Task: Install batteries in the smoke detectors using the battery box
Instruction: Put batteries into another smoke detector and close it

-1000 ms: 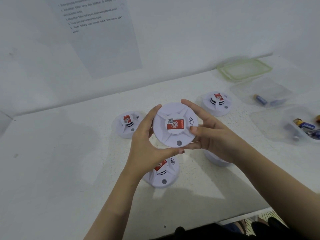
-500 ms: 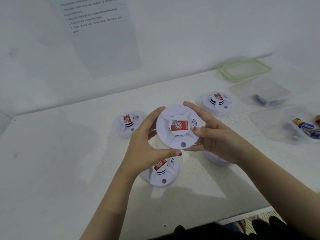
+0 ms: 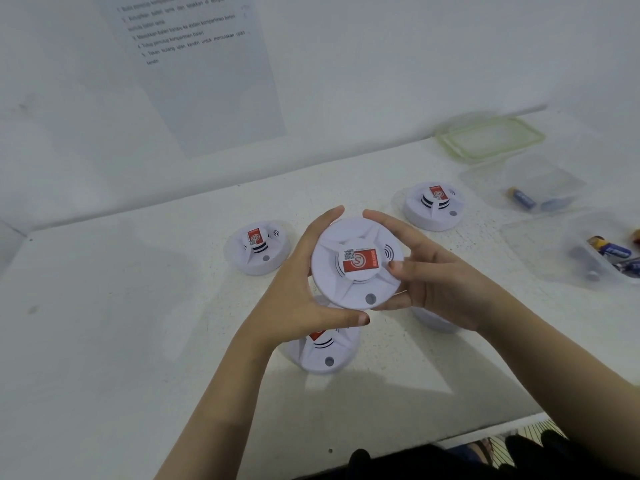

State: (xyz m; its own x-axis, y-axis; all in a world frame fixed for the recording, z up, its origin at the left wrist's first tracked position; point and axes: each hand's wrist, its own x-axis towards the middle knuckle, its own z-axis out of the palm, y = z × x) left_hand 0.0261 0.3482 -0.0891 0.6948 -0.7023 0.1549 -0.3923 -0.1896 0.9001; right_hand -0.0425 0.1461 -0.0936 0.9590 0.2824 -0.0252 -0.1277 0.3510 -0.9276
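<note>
A round white smoke detector [image 3: 356, 263] with a red label is held above the table, face up. My left hand [image 3: 304, 289] grips its left rim with fingers over the top and thumb under the bottom edge. My right hand [image 3: 433, 282] grips its right rim. Three more detectors lie on the table: one at the left [image 3: 258, 247], one at the back right [image 3: 434, 206], one partly hidden below my left hand [image 3: 323, 351]. Under my right hand a white piece [image 3: 433, 322] shows only in part. A clear battery box [image 3: 568, 251] at the right holds several batteries.
A second clear box [image 3: 519, 183] with batteries stands behind the first, and a green-rimmed lid [image 3: 490, 138] lies at the back right. A printed instruction sheet [image 3: 204, 71] hangs on the white wall. The table's front edge [image 3: 485, 431] runs near my body.
The held detector has turned clockwise between my hands, its label rotating. My left fingers have slid higher round the top rim.
</note>
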